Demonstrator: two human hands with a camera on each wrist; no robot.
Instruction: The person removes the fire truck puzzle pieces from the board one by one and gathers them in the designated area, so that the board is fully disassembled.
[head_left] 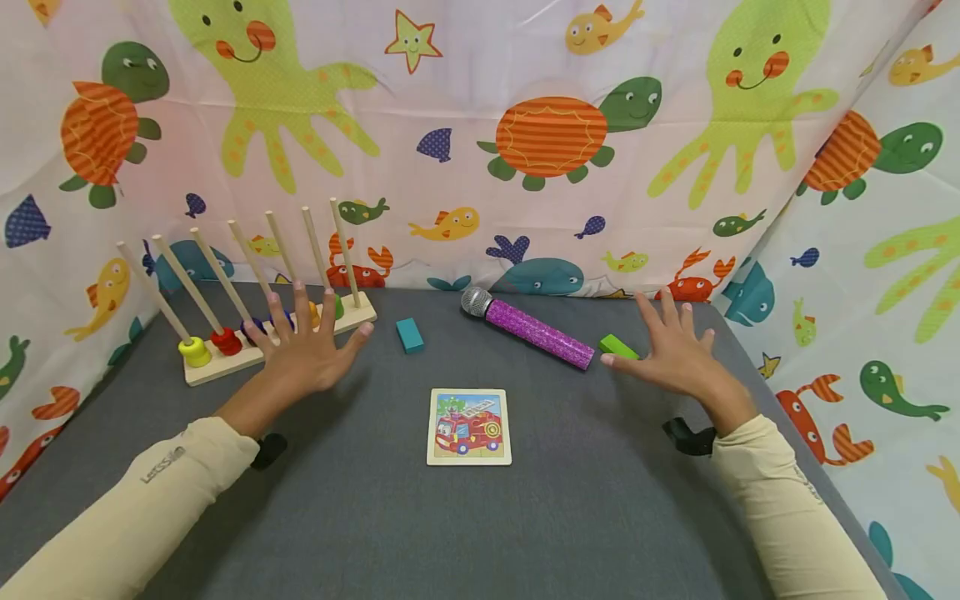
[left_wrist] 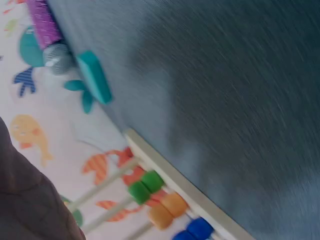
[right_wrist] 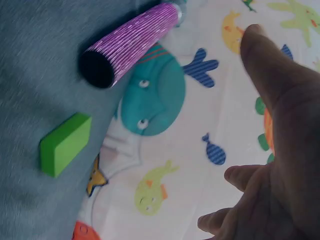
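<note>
My left hand (head_left: 303, 354) hovers over the table with fingers spread, holding nothing. In the head view it overlaps the wooden peg stand (head_left: 225, 365), whose pegs carry colored beads, and hides part of the base. My right hand (head_left: 675, 354), also empty with spread fingers, is nearest a green block (head_left: 618, 347). Just left of that block lies a microphone (head_left: 540, 333) with a sparkly purple handle and silver head. A teal block (head_left: 409, 335) sits between the peg stand and the microphone. Front and center lies a square fire-truck puzzle (head_left: 468, 427).
The grey table (head_left: 480, 533) ends at the back against a curtain (head_left: 465, 75) printed with sea animals. The same print hangs along the left and right sides. Both forearms wear cream sleeves (head_left: 787, 500), with dark straps at the wrists.
</note>
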